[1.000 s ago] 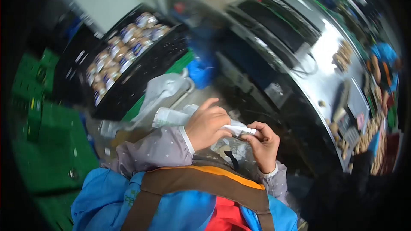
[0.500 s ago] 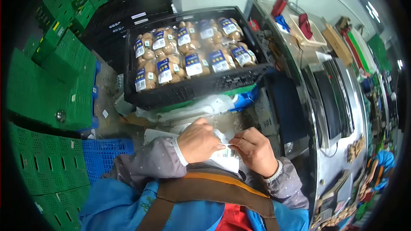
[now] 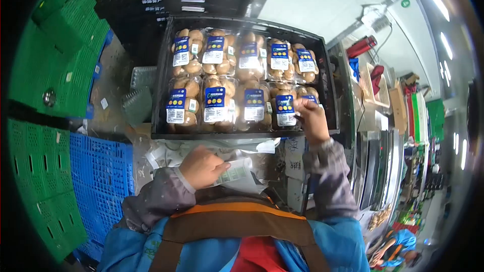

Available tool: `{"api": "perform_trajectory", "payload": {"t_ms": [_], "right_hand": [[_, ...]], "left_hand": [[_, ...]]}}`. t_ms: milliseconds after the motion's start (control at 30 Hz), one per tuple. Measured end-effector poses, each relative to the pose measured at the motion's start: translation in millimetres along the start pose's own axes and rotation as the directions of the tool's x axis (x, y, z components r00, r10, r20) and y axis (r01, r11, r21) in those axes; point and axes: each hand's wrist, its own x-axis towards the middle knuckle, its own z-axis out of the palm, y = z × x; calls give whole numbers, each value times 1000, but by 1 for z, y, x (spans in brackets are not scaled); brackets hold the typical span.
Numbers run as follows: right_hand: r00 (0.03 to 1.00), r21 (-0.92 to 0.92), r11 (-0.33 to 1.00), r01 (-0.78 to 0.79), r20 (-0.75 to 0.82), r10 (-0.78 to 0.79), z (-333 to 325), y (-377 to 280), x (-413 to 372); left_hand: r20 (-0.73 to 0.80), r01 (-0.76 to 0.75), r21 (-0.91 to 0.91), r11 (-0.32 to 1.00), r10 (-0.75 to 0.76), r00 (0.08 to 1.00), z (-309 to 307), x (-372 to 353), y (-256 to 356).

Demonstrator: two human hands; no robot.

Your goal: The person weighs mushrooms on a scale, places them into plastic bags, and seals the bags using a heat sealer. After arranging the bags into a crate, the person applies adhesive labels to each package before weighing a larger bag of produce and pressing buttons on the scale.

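Observation:
My left hand (image 3: 202, 167) is closed on the edge of a white sheet of labels (image 3: 240, 173) with green-and-white print, held low before my apron. My right hand (image 3: 313, 121) reaches over the front right part of a black crate (image 3: 242, 135), fingers pinched together against a clear pack of mushrooms (image 3: 285, 108) with a blue-and-white label. Whatever sits between those fingertips is hidden. Two rows of similar mushroom packs (image 3: 217, 53) fill the crate, and several carry a small green-and-white sticker as well.
Green crates (image 3: 38, 171) and a blue crate (image 3: 101, 166) stand to my left. Clear plastic trays (image 3: 138, 106) lie beside the black crate. On the right, a counter holds a red flask (image 3: 361, 46) and a cream basket (image 3: 379, 88). Another person (image 3: 401, 247) works at far right.
My right hand has left the label sheet and moved up and forward to the packs at the crate's front right. My left hand keeps the sheet. The view has tilted and shifted.

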Motion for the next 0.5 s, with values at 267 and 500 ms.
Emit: {"api": "perform_trajectory", "payload": {"t_ms": [267, 500], "right_hand": [[939, -814, 511, 278, 118, -324, -17, 46, 87], [924, -835, 470, 287, 112, -364, -11, 50, 93]], "left_hand": [[-91, 146, 132, 980, -135, 987, 2, -17, -2], [-115, 148, 110, 983, -135, 984, 5, -6, -7]]}}
